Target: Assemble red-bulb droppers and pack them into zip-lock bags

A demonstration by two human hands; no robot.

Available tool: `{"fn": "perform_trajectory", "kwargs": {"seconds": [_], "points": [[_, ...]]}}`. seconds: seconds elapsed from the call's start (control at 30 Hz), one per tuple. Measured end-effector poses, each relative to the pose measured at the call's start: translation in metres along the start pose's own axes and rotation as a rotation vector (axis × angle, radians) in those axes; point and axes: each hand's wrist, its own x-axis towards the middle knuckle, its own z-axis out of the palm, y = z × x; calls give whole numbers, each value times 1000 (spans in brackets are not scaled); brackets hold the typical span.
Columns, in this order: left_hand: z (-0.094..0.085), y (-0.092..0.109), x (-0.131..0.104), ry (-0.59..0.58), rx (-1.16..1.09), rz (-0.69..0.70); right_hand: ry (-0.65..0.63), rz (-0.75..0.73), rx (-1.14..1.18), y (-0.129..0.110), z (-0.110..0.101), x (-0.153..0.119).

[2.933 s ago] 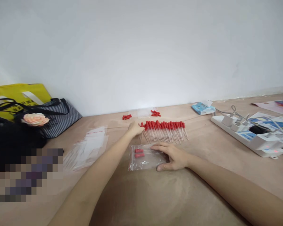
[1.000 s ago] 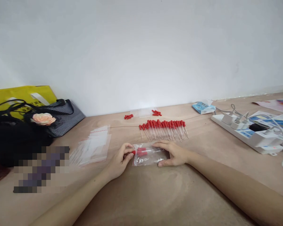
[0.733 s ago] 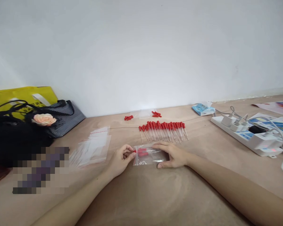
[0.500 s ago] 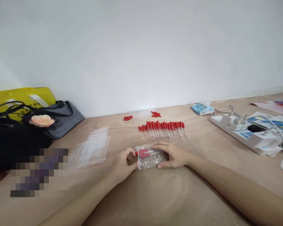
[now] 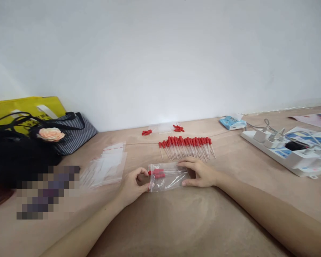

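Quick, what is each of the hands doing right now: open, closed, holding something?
Left hand: partly open, thumb at one end of the rectangular clear plastic bag.
Right hand: partly open, cupped around the bag's other end.

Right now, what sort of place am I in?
Probably an indoor worktable, perhaps at home: a row of red-topped droppers lies on it, with a power strip to the right and a striped bag to the left.
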Motion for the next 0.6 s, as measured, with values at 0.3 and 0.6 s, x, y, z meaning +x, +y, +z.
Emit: {"fn": "perform_trajectory", "kwargs": {"seconds": [0.3,0.6], "points": [[1,-5,1,-48,-14,131,-8,1,-7,2,0,-1],[2,-8,1,-49,-54,85,-5,-24,-6,3,0,-1]]}}
